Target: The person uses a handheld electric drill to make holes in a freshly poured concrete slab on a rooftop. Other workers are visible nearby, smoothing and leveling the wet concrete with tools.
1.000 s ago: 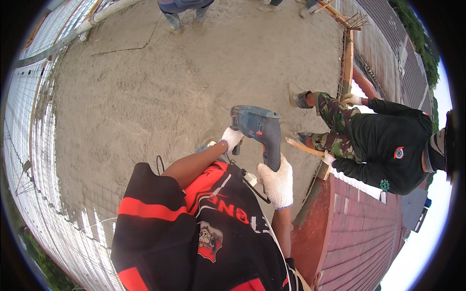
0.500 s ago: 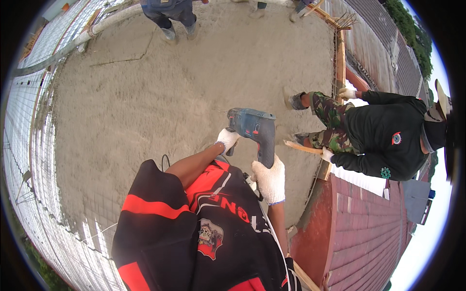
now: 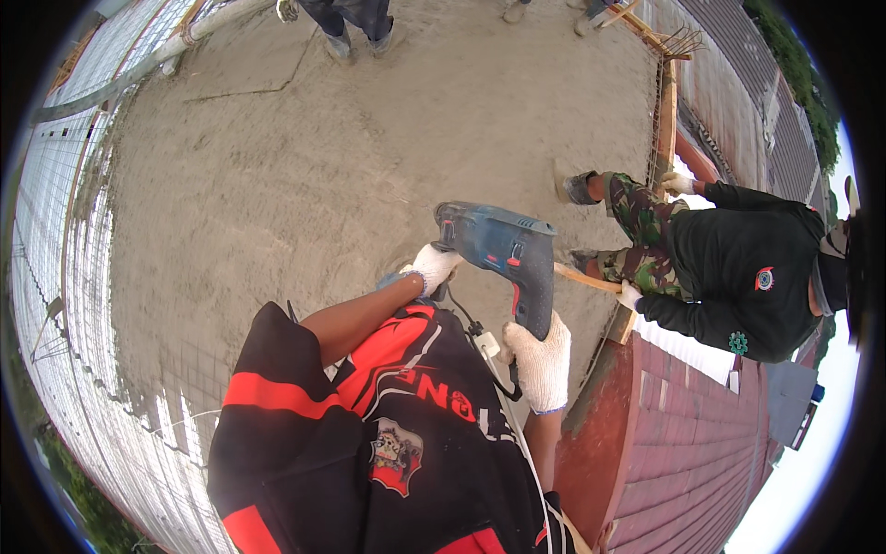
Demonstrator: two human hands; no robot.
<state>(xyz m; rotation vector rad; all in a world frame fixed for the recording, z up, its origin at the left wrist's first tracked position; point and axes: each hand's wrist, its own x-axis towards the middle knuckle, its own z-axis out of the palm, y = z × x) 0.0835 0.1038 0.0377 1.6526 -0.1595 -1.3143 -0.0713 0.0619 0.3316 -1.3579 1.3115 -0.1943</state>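
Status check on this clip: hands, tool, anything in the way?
Left hand at drill's front, right hand on rear grip. Drill held over wet concrete. Co-worker at right with wood strip.

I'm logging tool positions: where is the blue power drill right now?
In the head view, the blue power drill is just right of centre, rear handle in the right hand, front end at the left hand.

Red roof point(image 3: 688, 452) lower right; corrugated roofing point(image 3: 734, 46), green trees point(image 3: 801, 78) upper right.
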